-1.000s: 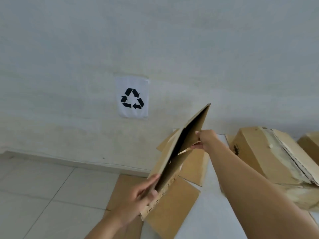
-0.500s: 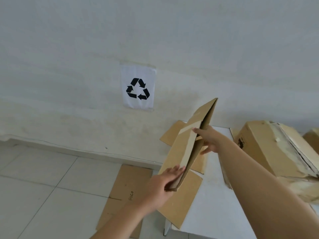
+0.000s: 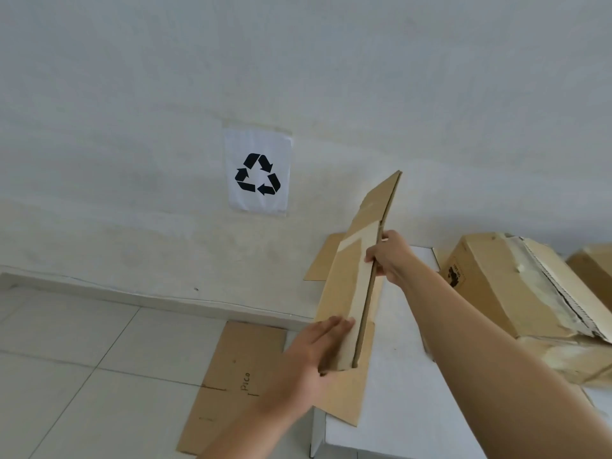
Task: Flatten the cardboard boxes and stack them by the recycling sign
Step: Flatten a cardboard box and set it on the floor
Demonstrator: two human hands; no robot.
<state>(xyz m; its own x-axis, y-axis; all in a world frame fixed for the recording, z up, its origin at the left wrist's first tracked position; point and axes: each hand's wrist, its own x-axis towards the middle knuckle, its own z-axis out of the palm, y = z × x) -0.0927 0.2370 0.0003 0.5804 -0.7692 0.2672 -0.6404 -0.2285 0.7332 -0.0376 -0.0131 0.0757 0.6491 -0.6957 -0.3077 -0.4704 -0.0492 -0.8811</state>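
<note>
Head view: a flattened box (image 3: 359, 279) is held on edge over the worktop's (image 3: 390, 409) left edge, ready to stack.
Left hand (image 3: 308, 362) presses flat-fingered on its near end; right hand (image 3: 389, 256) pinches its top edge. Next, likely, lower it onto the flat cardboard (image 3: 231, 376) on the floor below the recycling sign (image 3: 257, 170); unflattened boxes (image 3: 516, 286) wait at the worktop's far right.

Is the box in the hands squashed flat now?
Yes, the held box is pressed into a thin flat slab between the left hand and right hand.
</note>
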